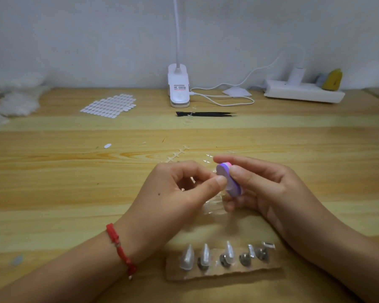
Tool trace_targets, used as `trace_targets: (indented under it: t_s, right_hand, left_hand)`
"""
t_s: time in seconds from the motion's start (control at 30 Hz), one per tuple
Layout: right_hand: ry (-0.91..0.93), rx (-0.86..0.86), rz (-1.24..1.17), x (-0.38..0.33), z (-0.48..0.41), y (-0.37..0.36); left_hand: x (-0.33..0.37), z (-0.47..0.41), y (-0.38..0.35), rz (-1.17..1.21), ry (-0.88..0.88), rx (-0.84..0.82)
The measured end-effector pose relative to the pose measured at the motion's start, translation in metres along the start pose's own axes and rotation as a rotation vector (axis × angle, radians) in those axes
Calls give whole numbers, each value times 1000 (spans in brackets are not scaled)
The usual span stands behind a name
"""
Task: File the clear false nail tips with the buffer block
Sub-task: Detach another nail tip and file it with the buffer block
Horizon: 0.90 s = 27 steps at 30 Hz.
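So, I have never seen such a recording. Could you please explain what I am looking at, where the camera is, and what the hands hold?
There is no machine here. One camera, worn on a person's head, looks down at their two bare hands over a wooden table. The right hand holds a small purple and pink buffer block. The left hand, with a red bracelet, pinches a small clear nail tip against the block; it is hard to see. Nearer the person, a cardboard strip carries a row of tips on small stands. Farther back are black tweezers, a sheet of white oval stickers, a clip lamp and a power strip.
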State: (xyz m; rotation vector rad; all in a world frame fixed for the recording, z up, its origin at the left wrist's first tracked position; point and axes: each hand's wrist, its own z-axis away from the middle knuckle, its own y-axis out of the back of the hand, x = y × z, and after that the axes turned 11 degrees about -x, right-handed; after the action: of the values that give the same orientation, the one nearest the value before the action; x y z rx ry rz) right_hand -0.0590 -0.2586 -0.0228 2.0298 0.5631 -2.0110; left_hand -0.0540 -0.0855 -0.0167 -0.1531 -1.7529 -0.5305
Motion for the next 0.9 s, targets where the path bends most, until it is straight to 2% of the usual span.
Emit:
trace_targets:
  t_s: [0.27, 0.37, 0.5, 0.63, 0.77, 0.9]
  right_hand:
    - [-10, 32, -32, -3, 1, -1]
    - [-32, -9, -58, -3, 2, -1]
    - [10, 62, -82, -2, 1, -1]
    - [6, 27, -58, -3, 4, -2]
    - [37, 113, -160, -4, 3, -1]
    - [18, 47, -72, -4, 4, -4]
  left_hand:
    - [1, 0, 0, 22, 10, 14]
    - [2, -1, 2, 91, 13, 58]
    - [3, -1, 1, 116, 21, 34]
    - [3, -1, 2, 136, 22, 62]
    - [4, -1, 1, 148, 25, 37]
    - [4, -1, 2, 160, 33, 57]
